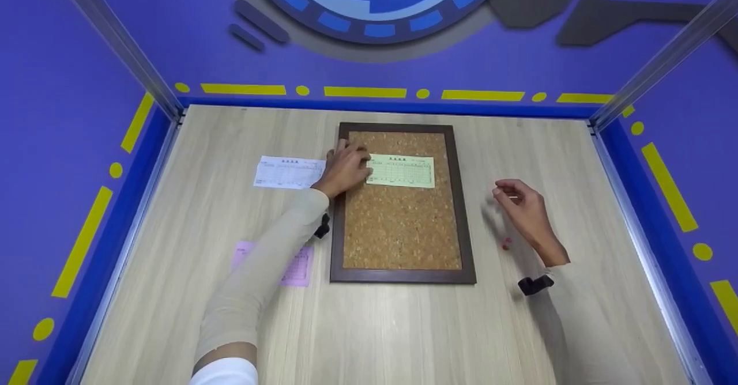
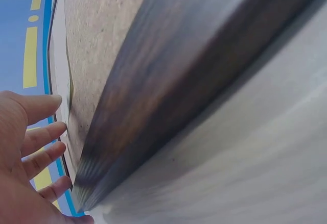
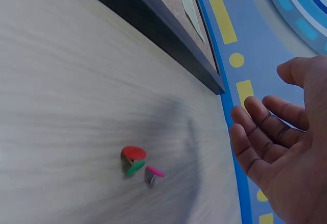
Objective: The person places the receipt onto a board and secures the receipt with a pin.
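A green printed slip lies across the upper part of a cork board with a dark brown frame. My left hand reaches over the frame's left side, fingertips at the slip's left edge; in the left wrist view its fingers are spread and slightly bent. Beyond the board's right side, my right hand hovers above the table, its fingers loosely bent with nothing visible in them. Below it on the table lie a red thumbtack, a green thumbtack and a pink thumbtack.
A white printed slip lies left of the board, partly behind my left hand. A purple slip sits nearer, mostly covered by my left sleeve. Blue panels with yellow dashes wall in the wooden table.
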Tool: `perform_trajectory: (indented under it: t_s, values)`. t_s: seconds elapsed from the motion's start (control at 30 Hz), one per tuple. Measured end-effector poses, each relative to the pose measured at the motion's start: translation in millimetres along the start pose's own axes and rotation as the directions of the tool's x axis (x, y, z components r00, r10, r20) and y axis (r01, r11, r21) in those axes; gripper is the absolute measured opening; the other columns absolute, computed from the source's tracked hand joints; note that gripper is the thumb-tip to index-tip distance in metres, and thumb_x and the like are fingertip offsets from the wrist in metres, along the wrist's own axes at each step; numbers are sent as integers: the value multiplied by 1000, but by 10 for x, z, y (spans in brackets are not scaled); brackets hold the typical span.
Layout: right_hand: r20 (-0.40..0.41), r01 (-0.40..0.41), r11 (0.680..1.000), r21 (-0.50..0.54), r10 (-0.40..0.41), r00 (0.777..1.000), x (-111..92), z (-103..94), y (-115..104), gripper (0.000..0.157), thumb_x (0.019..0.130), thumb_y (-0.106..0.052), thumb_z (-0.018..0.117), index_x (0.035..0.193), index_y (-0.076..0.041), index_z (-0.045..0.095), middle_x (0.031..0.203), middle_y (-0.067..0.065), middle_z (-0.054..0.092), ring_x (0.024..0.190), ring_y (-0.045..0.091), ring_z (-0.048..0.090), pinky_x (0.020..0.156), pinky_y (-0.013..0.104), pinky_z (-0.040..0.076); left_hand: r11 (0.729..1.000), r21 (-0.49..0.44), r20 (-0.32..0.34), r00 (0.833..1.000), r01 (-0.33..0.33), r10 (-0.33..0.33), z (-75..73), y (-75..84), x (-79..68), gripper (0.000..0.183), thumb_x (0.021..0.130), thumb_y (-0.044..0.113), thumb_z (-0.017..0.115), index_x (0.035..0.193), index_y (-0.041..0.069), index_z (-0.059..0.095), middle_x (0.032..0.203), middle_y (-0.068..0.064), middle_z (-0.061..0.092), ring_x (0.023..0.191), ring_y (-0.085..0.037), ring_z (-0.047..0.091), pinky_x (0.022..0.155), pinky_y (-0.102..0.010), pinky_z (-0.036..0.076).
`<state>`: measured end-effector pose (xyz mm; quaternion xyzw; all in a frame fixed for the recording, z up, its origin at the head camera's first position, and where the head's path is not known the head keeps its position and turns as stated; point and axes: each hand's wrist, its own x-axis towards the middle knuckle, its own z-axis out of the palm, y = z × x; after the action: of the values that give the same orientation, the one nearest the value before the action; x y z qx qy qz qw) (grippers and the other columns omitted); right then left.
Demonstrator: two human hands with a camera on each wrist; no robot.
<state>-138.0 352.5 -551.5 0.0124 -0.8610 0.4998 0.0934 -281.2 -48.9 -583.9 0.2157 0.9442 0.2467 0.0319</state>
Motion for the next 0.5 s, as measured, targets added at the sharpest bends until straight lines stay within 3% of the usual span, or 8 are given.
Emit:
perform_trajectory:
  t_s: [0.1,0.2,0.27,0.33,0.5]
  values:
    - [-13,-1,1000,-10,1,1000,-32,-22,-25,25,107,-3,70,124,14,72,115,33,75,92,-4,67,82,7,49,998,-50,-31,999,-24,23,125,-172,64,38,101,31,77,132,9,80,157,-11,61,147,-36,44,112,-64,40]
    - [-32,-1,1000,-28,0,999,-47,-41,10,24,106,-2,70,123,15,72,117,33,76,94,-5,66,84,7,48,993,-114,-57,998,-37,31,175,-227,66,38,99,31,77,129,8,80,159,-13,59,153,-40,40,119,-71,34]
    - [-44,-4,1000,-26,3,999,-60,-55,32,24,106,-2,71,123,15,73,118,33,76,96,-5,66,86,7,47,989,-144,-61,998,-31,22,183,-234,52,38,100,30,77,130,7,79,160,-14,58,157,-41,36,123,-74,28]
    - [-49,-13,1000,-14,12,999,-76,-67,50,24,106,-2,71,123,14,73,119,33,75,99,-4,66,87,8,48,986,-164,-43,999,-10,3,79,-104,-30,37,100,25,77,131,5,78,161,-16,56,160,-44,32,124,-79,21]
    - [-38,-58,998,-5,58,998,-125,-85,104,25,107,-4,70,125,13,72,123,32,74,98,1,69,86,9,49,985,-169,-20,999,27,-31,71,-82,-57,41,102,28,77,137,7,75,164,-14,54,164,-42,28,127,-77,16]
